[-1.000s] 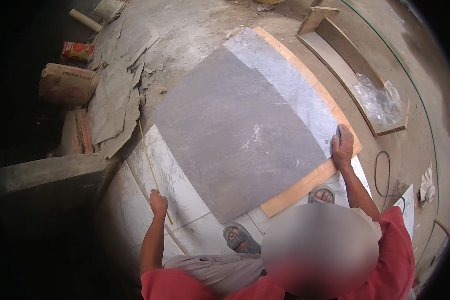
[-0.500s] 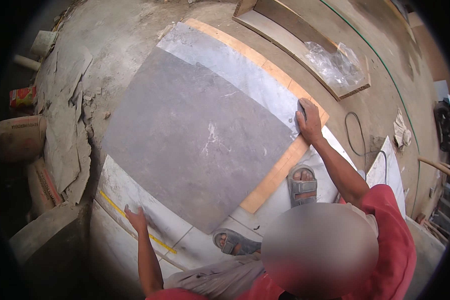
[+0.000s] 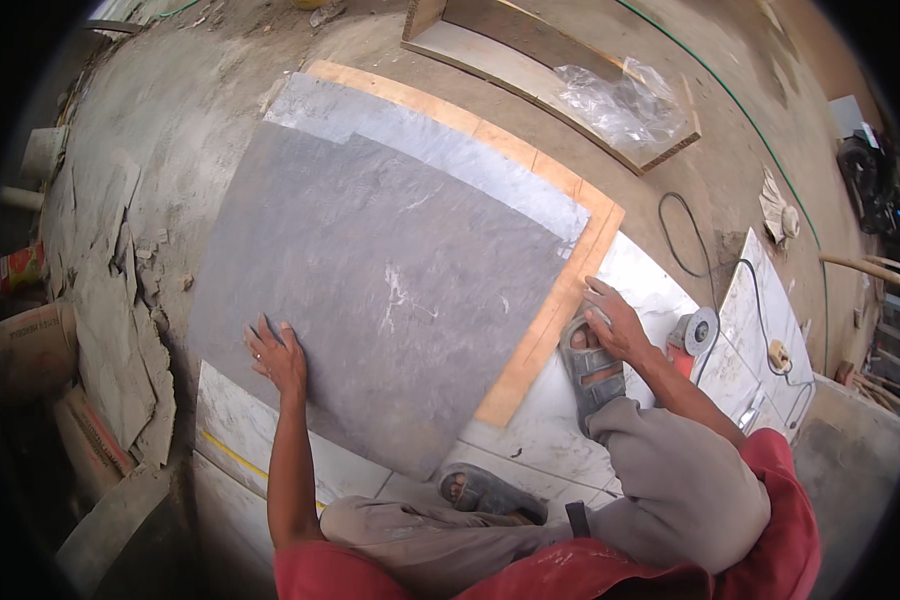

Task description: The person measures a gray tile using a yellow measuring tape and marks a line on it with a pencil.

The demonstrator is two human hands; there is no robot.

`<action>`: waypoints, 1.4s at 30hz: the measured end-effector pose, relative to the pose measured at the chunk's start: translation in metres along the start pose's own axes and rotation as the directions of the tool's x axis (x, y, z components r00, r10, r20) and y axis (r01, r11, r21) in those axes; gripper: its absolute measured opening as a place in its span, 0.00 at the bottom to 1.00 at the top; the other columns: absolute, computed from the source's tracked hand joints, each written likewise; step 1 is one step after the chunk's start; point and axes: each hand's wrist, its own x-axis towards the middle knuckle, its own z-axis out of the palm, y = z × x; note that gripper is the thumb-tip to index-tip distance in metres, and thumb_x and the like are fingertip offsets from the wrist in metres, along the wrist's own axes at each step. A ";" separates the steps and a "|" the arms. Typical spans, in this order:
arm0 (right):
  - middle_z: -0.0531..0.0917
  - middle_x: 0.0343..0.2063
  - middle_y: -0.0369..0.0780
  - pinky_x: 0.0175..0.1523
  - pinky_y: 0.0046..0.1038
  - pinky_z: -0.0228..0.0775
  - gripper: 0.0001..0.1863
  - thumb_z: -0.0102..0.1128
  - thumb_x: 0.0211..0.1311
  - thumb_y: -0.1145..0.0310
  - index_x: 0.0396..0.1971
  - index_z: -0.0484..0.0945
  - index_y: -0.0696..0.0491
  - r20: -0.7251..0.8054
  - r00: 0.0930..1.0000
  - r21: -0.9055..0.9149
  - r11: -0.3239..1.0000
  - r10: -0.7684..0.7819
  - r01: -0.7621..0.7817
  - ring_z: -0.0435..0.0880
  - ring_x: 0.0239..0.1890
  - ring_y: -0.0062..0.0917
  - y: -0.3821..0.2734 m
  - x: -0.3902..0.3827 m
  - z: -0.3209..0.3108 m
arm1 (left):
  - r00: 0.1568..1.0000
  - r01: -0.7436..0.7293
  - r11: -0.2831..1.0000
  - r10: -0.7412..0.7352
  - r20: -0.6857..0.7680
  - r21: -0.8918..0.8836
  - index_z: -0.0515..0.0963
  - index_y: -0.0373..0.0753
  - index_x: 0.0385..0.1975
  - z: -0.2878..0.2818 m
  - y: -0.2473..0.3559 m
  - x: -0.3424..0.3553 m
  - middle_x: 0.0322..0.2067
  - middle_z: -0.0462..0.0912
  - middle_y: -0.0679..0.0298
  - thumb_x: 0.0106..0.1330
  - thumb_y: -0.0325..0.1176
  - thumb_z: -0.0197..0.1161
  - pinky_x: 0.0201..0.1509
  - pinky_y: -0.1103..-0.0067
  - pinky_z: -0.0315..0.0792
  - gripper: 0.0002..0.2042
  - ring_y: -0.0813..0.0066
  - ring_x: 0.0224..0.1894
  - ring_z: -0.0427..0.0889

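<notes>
My left hand (image 3: 278, 357) lies on the near left part of a large grey slab (image 3: 370, 270), fingers spread. My right hand (image 3: 618, 322) is by the slab's right side, above the strap of my sandal (image 3: 592, 370); its fingers are apart and hold nothing that I can see. Under the grey slab, a lighter grey sheet (image 3: 420, 145) shows along the far edge, and an orange-tan board (image 3: 540, 350) sticks out at the far and right sides. A yellow measuring tape (image 3: 232, 452) lies on white marbled tile (image 3: 260, 405) near my left forearm, partly hidden by it.
An angle grinder (image 3: 692, 338) with a cord lies right of my right arm. Beyond the slab stands a wooden trough (image 3: 510, 55) holding clear plastic film (image 3: 625, 105). A green hose (image 3: 730, 85) crosses the floor. Broken boards (image 3: 120, 330) and sacks lie at the left.
My left hand has moved from beside the tape onto the grey slab. My right hand has left the slab's far right corner and come nearer my foot. The grinder has come into view.
</notes>
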 end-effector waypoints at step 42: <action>0.65 0.64 0.52 0.70 0.39 0.55 0.49 0.74 0.47 0.66 0.67 0.54 0.58 -0.487 0.414 0.041 0.493 0.769 -0.869 0.62 0.68 0.45 0.080 -0.231 0.010 | 0.969 -0.248 0.968 0.248 -0.018 -0.027 0.56 0.49 0.71 0.024 0.175 0.002 0.73 0.46 0.52 0.70 0.51 0.47 0.73 0.46 0.31 0.30 0.54 0.76 0.40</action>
